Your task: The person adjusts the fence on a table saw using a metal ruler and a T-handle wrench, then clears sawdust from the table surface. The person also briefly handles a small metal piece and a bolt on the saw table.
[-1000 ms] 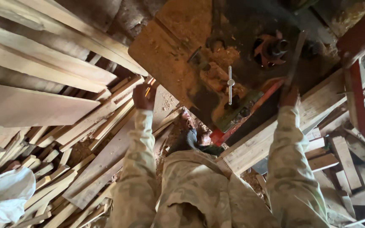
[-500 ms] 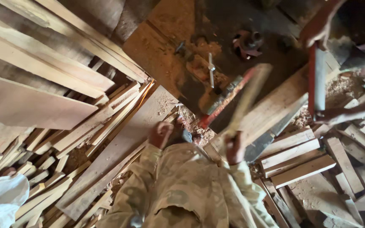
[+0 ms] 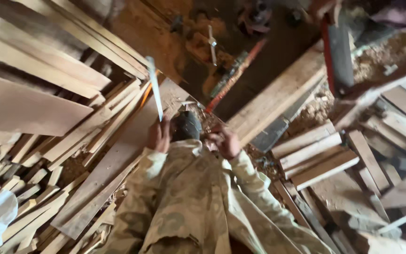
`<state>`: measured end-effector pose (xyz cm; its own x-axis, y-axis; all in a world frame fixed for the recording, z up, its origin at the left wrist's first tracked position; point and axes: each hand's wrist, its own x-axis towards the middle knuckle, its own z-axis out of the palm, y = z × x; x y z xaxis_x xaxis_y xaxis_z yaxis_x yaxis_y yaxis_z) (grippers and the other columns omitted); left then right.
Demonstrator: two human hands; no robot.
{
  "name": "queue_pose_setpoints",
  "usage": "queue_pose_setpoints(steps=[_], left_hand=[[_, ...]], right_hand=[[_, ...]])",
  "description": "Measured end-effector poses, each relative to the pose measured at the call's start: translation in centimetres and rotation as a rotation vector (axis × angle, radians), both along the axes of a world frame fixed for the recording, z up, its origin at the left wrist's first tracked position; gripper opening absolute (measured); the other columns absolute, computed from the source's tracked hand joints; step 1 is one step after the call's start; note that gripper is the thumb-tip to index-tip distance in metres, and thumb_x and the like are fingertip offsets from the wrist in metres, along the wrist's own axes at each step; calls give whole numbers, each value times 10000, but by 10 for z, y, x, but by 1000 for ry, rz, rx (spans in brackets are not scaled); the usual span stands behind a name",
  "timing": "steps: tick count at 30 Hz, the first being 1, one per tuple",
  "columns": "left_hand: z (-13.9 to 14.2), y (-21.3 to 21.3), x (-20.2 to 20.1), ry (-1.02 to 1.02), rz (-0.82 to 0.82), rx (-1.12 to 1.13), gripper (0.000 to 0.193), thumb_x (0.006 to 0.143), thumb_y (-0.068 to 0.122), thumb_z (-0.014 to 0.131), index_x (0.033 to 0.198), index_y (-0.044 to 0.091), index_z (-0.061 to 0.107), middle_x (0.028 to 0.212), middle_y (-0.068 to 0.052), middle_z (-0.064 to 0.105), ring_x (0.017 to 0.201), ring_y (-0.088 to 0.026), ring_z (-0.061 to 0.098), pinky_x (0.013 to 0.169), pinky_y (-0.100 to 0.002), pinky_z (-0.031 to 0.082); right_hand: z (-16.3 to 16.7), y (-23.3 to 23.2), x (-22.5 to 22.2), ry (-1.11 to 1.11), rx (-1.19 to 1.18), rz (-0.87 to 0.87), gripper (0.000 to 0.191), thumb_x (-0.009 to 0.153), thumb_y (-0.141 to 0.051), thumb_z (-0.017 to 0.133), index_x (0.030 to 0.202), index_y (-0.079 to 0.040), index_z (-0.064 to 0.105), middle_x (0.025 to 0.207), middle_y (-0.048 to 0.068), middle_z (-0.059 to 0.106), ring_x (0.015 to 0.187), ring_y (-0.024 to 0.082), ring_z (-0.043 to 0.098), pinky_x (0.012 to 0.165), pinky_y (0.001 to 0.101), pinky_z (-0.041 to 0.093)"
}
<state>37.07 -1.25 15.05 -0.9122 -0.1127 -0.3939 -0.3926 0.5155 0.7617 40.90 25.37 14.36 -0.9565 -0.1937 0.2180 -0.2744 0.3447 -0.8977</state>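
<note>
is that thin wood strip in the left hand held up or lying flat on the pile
Held up: the left hand grips the thin strip at its lower end, and it rises clear of the boards.

Camo-print tan sleeves (image 3: pixel 184 197), pale wood strip (image 3: pixel 155 91), red bar (image 3: pixel 236 75).

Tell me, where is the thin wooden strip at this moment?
In the head view, the thin wooden strip is left of centre, held upright in the left hand, beside the stacked planks.

You've got two hands up, your left hand (image 3: pixel 160 135) gripping one thin wooden strip (image 3: pixel 154 89) and your right hand (image 3: pixel 225 142) beside it. One wide plank (image 3: pixel 278 96) lies ahead, three short boards (image 3: pixel 318 155) sit stacked right, and the slats (image 3: pixel 71 141) left are too many to count.
</note>
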Motion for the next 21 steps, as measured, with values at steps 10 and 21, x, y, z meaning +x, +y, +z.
queue_pose_setpoints(steps=[10, 21], left_hand=[[-89, -21, -66, 454, -578, -559, 170, 988, 249, 550, 1097, 134, 612, 761, -148, 679, 640, -341, 675, 575, -459, 509], [-130, -124, -248, 490, -242, -337, 195, 1072, 233, 542, 1139, 101, 669, 943, -118, 678, 795, -294, 681, 655, -410, 552]], right_hand=[[3, 61, -117, 18, 29, -362, 214, 1075, -235, 614, 1029, -26, 614, 892, 49, 628, 801, 117, 588, 730, 267, 496], [-25, 4, -248, 79, 374, -695, 159, 1016, -159, 706, 970, -23, 637, 878, 117, 637, 805, 221, 615, 757, 356, 510]])
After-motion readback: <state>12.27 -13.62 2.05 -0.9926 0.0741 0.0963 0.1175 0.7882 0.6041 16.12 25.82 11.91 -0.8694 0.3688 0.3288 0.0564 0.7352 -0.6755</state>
